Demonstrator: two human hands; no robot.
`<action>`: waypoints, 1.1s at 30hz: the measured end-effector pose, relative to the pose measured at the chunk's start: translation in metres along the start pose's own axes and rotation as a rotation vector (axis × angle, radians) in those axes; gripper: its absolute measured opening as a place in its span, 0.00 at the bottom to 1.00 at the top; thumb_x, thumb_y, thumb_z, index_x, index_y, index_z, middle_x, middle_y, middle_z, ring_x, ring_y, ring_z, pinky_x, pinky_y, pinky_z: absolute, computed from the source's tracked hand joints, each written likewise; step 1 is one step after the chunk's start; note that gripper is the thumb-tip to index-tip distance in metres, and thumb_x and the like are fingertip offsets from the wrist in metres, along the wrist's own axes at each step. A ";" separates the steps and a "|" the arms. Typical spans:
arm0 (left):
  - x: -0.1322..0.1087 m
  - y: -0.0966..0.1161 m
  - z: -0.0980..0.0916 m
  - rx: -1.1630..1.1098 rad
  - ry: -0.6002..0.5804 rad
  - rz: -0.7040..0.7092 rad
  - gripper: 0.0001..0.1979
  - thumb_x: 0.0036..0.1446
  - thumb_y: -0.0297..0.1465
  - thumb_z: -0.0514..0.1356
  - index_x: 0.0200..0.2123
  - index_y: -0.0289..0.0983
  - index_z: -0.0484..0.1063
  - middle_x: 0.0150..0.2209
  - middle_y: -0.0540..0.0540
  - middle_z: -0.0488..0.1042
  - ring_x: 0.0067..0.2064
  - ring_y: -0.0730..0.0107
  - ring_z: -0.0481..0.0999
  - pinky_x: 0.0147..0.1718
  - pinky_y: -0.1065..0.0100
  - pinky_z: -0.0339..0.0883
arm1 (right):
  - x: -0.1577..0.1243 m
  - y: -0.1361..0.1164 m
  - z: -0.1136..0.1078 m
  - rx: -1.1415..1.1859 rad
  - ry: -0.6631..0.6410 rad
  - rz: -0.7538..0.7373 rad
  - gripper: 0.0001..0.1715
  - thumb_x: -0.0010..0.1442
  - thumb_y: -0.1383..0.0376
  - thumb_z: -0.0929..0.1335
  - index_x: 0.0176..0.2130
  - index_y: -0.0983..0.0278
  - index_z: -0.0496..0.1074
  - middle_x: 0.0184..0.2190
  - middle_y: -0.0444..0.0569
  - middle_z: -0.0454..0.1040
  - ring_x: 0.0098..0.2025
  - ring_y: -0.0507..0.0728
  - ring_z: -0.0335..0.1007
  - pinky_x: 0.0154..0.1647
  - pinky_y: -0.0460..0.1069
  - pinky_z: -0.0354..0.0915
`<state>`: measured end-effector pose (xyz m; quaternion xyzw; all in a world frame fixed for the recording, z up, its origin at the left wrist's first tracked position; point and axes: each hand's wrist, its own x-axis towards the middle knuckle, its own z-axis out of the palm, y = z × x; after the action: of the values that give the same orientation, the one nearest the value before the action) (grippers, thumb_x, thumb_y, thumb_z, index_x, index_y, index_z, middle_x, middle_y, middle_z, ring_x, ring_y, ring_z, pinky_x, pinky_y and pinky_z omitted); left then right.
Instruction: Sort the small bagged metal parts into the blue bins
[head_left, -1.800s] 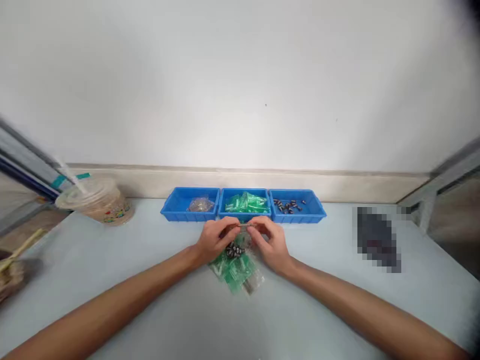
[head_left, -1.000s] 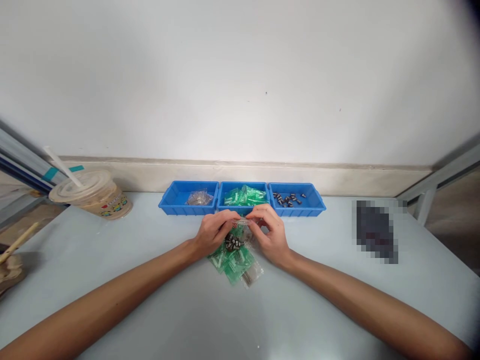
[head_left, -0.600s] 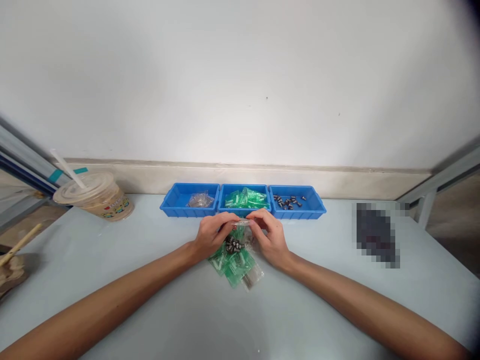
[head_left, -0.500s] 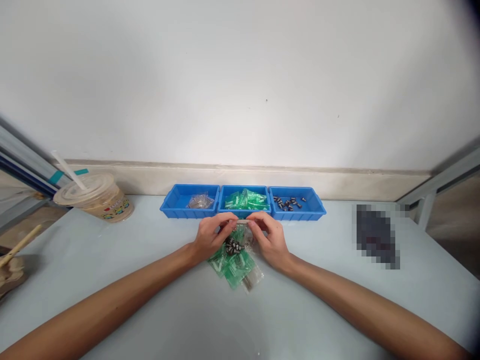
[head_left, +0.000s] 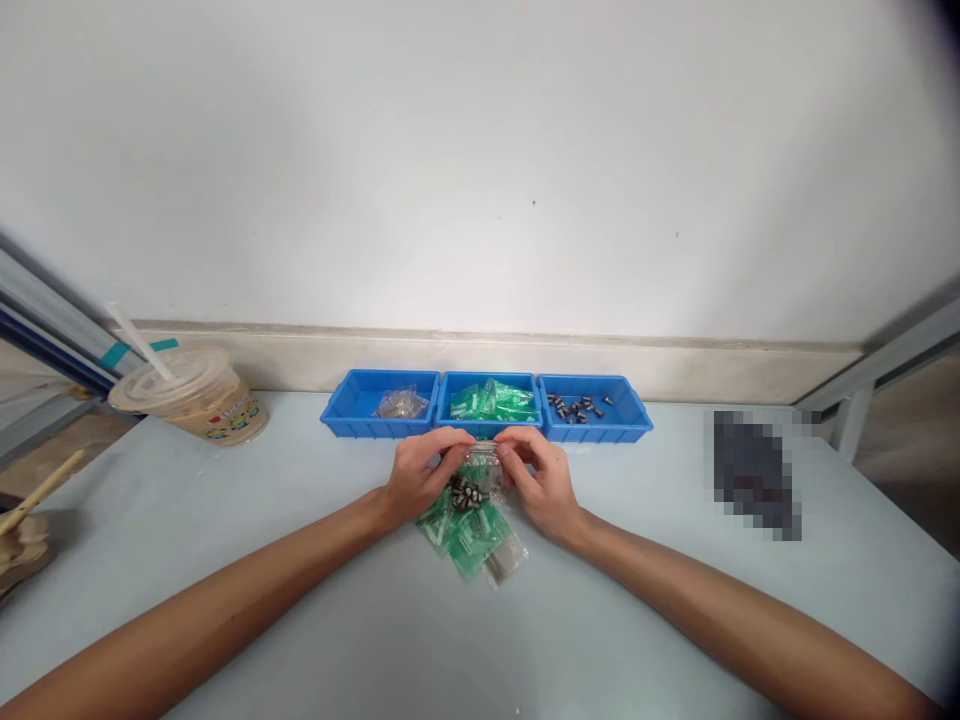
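Note:
My left hand (head_left: 421,474) and my right hand (head_left: 538,478) meet over the table, both pinching the top edge of a small clear plastic bag (head_left: 484,456). Just below the fingers lies a little heap of dark metal parts (head_left: 465,493) on a pile of green bags (head_left: 469,525). One clear bag with contents (head_left: 504,563) lies at the pile's near right. Behind my hands three blue trays stand in a row: the left tray (head_left: 360,415) holds clear bags, the middle tray (head_left: 450,384) green bags, the right tray (head_left: 626,420) loose dark metal parts.
A lidded drink cup with a straw (head_left: 191,402) stands at the far left. A wooden item (head_left: 26,520) sits at the left edge. A pixelated dark object (head_left: 754,472) lies to the right. A wall with a ledge (head_left: 487,350) closes the back.
My hands have stayed together on the clear bag, with only small finger movements along its top edge. The view shifted slightly.

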<state>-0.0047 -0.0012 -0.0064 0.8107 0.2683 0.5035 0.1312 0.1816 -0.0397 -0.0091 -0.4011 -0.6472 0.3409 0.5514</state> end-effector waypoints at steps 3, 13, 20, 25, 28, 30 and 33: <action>0.001 -0.001 -0.001 -0.071 -0.017 0.066 0.09 0.63 0.25 0.53 0.38 0.36 0.73 0.33 0.47 0.79 0.31 0.75 0.78 0.30 0.75 0.72 | 0.000 0.002 -0.001 -0.027 -0.002 -0.011 0.08 0.66 0.62 0.63 0.40 0.61 0.70 0.28 0.45 0.72 0.24 0.51 0.65 0.25 0.46 0.63; 0.004 0.003 -0.003 -0.146 -0.026 0.078 0.09 0.63 0.25 0.52 0.38 0.35 0.72 0.34 0.43 0.77 0.37 0.69 0.78 0.36 0.70 0.73 | 0.001 -0.002 -0.002 -0.011 0.003 -0.046 0.06 0.63 0.63 0.66 0.38 0.62 0.72 0.32 0.47 0.72 0.26 0.51 0.68 0.28 0.47 0.66; 0.006 0.004 0.001 -0.010 0.029 0.060 0.01 0.58 0.26 0.61 0.34 0.35 0.72 0.29 0.47 0.78 0.26 0.76 0.75 0.26 0.76 0.69 | 0.002 -0.001 0.000 -0.065 0.041 -0.068 0.06 0.61 0.64 0.68 0.39 0.62 0.73 0.30 0.46 0.73 0.27 0.51 0.66 0.28 0.46 0.66; 0.002 -0.001 0.004 0.029 0.076 0.046 0.03 0.58 0.29 0.62 0.36 0.36 0.73 0.29 0.49 0.78 0.25 0.77 0.75 0.26 0.77 0.69 | 0.003 -0.004 -0.002 -0.107 0.026 -0.075 0.10 0.62 0.63 0.67 0.43 0.61 0.75 0.32 0.47 0.74 0.28 0.52 0.67 0.29 0.47 0.66; 0.000 -0.002 0.004 0.040 0.083 0.049 0.03 0.58 0.28 0.62 0.37 0.36 0.73 0.30 0.49 0.79 0.26 0.76 0.77 0.27 0.77 0.70 | 0.004 -0.005 -0.002 -0.111 0.012 -0.070 0.10 0.62 0.63 0.67 0.43 0.61 0.75 0.32 0.47 0.74 0.29 0.53 0.68 0.30 0.48 0.66; 0.001 -0.001 0.003 0.047 0.080 0.055 0.03 0.58 0.28 0.62 0.37 0.36 0.73 0.30 0.49 0.79 0.27 0.75 0.77 0.28 0.77 0.70 | 0.004 -0.005 -0.002 -0.115 0.006 -0.065 0.09 0.62 0.63 0.67 0.42 0.61 0.75 0.32 0.48 0.74 0.29 0.53 0.68 0.30 0.48 0.66; 0.004 0.001 0.001 0.065 0.044 0.036 0.05 0.60 0.29 0.61 0.40 0.37 0.74 0.32 0.49 0.80 0.27 0.76 0.77 0.29 0.77 0.70 | 0.003 -0.004 -0.002 -0.126 0.007 -0.058 0.08 0.62 0.63 0.67 0.41 0.61 0.75 0.33 0.48 0.75 0.30 0.53 0.69 0.30 0.48 0.66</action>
<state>-0.0022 -0.0001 -0.0035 0.8081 0.2726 0.5144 0.0899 0.1829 -0.0387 -0.0034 -0.4170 -0.6770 0.2819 0.5370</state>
